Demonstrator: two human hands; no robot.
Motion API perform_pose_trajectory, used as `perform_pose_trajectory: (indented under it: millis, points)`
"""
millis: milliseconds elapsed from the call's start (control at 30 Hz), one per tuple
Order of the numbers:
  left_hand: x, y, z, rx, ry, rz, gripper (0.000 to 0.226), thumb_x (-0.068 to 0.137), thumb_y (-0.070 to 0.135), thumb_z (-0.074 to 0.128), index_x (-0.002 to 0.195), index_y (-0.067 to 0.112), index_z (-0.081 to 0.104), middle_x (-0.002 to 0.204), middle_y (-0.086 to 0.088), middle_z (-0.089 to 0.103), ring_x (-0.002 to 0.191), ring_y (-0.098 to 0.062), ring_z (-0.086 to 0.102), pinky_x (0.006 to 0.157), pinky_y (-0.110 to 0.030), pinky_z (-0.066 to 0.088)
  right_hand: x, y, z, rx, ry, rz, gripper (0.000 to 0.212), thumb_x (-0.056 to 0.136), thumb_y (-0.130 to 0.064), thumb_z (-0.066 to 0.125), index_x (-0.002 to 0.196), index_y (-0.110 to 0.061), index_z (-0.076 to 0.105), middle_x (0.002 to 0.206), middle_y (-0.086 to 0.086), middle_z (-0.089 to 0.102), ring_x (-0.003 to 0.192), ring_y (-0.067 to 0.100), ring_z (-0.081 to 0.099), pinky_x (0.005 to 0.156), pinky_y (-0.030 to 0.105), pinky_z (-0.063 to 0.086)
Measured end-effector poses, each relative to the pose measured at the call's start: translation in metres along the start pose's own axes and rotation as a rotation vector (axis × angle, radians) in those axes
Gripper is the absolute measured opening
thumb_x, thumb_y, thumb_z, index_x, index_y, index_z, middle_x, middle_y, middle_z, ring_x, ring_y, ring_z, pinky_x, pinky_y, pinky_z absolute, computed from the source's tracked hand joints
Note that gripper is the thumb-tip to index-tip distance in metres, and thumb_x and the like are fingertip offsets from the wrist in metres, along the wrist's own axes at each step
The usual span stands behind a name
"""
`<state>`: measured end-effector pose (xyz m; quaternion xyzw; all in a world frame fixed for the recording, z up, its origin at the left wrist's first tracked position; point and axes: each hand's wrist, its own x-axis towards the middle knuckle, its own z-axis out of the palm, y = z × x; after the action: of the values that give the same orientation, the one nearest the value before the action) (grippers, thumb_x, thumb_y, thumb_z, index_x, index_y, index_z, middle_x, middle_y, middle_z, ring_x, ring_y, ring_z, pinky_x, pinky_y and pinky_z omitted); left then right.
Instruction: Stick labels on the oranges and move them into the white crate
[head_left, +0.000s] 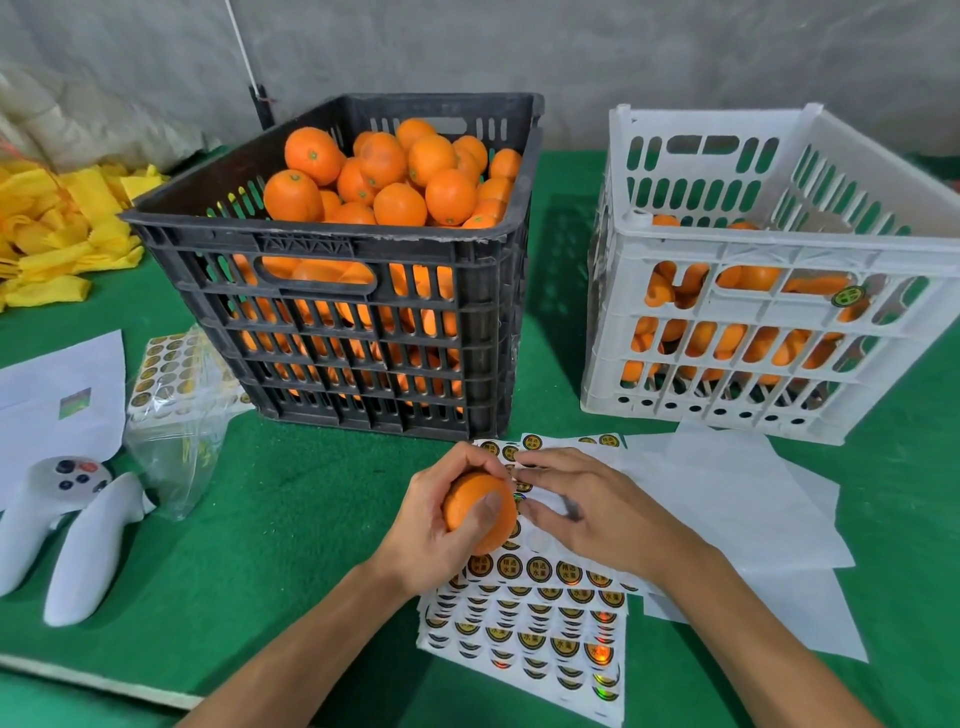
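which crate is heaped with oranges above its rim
The black crate, left of the white crate. Its oranges pile above the rim; the white one's sit low inside.

Two crates stand on the green table (291, 519): one black crate (332, 322) and one white crate (769, 332). The black crate is heaped with oranges (400, 182), about twenty showing on top and more behind the slats, too many to count. The white crate holds a lower layer of oranges (727, 343), number unclear. One orange (475, 512) sits in the left hand (436, 525); the right hand (587, 504) makes two hands. Label sheets (540, 623) lie in one overlapping stack, several deep. Two white controllers (67, 525) lie at left. One clear bag (176, 415) holds more label sheets.
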<state>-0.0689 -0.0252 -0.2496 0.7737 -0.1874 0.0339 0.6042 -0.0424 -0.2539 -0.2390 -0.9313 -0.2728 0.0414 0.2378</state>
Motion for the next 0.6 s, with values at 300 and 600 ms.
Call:
perform_pose_trajectory:
  millis: [300, 600]
  points:
    - [0.0004, 0.0022, 0.0005, -0.015, -0.005, -0.003, 0.031, 0.095, 0.046, 0.058, 0.115, 0.023, 0.063, 0.11, 0.001, 0.07, 0.101, -0.027, 0.068, 0.08, -0.031, 0.058, 0.0034, 0.0021, -0.0028, -0.102, -0.044, -0.009, 0.066, 0.096, -0.07, 0.034, 0.148, -0.034, 0.052, 0.16, -0.019, 0.035, 0.144, 0.003, 0.027, 0.118, 0.032, 0.032]
    - [0.0007, 0.0014, 0.0006, -0.016, 0.006, -0.015, 0.03, 0.094, 0.045, 0.058, 0.115, 0.023, 0.064, 0.11, 0.001, 0.07, 0.101, -0.026, 0.067, 0.079, -0.028, 0.057, 0.0032, 0.0011, -0.0038, -0.234, 0.011, -0.099, 0.052, 0.102, -0.061, 0.041, 0.144, -0.034, 0.057, 0.15, -0.016, 0.044, 0.127, 0.008, 0.039, 0.104, 0.028, 0.036]
